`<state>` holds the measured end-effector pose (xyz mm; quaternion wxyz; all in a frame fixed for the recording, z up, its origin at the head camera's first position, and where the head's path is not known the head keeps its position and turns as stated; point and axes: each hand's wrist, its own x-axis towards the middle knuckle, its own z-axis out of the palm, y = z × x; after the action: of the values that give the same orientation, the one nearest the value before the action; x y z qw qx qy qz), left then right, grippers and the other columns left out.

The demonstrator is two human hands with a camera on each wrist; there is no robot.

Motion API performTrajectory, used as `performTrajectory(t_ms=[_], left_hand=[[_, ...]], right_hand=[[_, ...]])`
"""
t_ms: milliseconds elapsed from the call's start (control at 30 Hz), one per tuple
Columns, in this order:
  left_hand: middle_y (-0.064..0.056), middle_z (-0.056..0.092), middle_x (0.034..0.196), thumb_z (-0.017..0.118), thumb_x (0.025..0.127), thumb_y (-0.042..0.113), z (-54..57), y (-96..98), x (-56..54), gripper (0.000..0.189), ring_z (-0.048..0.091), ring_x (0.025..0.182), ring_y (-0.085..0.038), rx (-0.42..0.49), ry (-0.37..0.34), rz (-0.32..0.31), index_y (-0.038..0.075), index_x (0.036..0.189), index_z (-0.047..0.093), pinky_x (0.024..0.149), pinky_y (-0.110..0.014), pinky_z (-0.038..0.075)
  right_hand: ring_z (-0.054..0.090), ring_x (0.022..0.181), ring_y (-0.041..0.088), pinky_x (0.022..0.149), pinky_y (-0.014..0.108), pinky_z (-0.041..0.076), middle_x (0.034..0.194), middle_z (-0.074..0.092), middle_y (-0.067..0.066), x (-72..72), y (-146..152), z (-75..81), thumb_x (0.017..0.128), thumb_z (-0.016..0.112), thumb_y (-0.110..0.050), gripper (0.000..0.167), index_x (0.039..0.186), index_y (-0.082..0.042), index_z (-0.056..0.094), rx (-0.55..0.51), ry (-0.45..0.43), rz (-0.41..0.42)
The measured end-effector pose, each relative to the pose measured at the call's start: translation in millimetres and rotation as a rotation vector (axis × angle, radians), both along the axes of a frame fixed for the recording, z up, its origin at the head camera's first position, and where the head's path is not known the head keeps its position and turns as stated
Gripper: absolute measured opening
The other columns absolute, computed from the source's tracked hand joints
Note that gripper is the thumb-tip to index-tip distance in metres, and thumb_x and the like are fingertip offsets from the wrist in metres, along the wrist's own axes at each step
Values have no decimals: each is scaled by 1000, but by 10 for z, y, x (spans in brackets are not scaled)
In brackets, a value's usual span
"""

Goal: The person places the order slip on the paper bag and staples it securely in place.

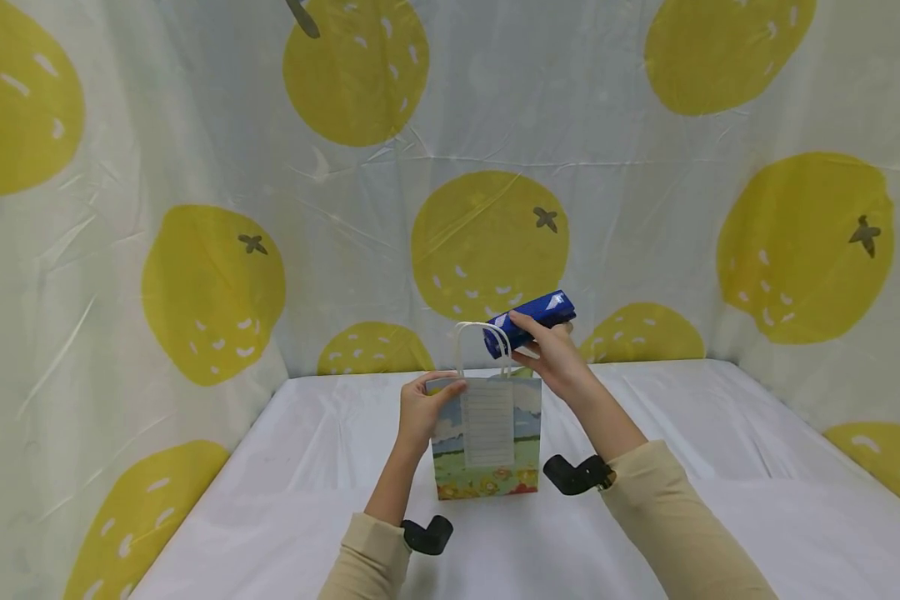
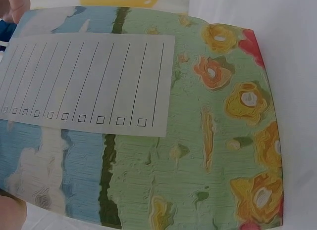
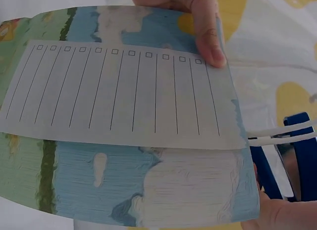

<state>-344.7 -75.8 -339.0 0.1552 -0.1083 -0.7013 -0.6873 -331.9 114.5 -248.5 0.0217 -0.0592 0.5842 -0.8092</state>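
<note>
A paper gift bag point(image 1: 450, 467) with a painted sky-and-flowers print stands upright on the table, its white twisted handles point(image 1: 458, 350) raised. On its front is a white label point(image 1: 489, 425) with ruled lines and small checkboxes. My left hand point(image 1: 422, 408) grips the bag's top left edge, thumb point(image 3: 210, 47) on the front. With my right hand point(image 1: 558, 358) I hold a long blue packet-like thing point(image 1: 543, 310) with white marks, tilted above the bag's top right, next to the handles. Its exact kind is unclear. The bag's inside is hidden.
A white cloth covers the table point(image 1: 330, 467). Behind and at both sides hangs a pale curtain point(image 1: 607, 208) printed with yellow fruit. A black wrist mount sits on each forearm, the right one point(image 1: 573, 475) close to the bag's right side.
</note>
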Motion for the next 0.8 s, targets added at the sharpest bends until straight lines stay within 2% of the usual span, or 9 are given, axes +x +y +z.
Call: performTrajectory(t_ms=[100,400,667,800], left_hand=[[0,70,86,78,70,22,4,4,0,32,57,78,-5,0,6,0,0,91,70,70,-22,45],[0,70,86,78,70,28,-12,6,-5,35,60,76,-5,5,-18,2,2,92,70,69,-23,48],[-1,70,89,77,71,22,-8,4,-2,33,58,79,-4,6,-34,4,0,94,70,71,-23,46],[-3,70,87,76,72,17,13,0,9,30,59,75,-3,10,-46,-3,-2,95,69,69,-23,47]], right_hand=[[21,137,31,107,44,29,148,8,21,-21,-33,7,91,52,-19,96,135,-13,-34,84,12,-22],[35,130,37,106,42,31,141,24,27,-16,-115,-36,88,59,-14,86,139,-2,-9,357,85,-40],[37,129,37,104,45,33,140,30,26,23,-140,-57,85,62,-18,85,141,-2,0,489,95,-46],[36,129,37,103,46,34,140,31,26,34,-137,-68,84,63,-19,84,141,-1,4,547,109,-42]])
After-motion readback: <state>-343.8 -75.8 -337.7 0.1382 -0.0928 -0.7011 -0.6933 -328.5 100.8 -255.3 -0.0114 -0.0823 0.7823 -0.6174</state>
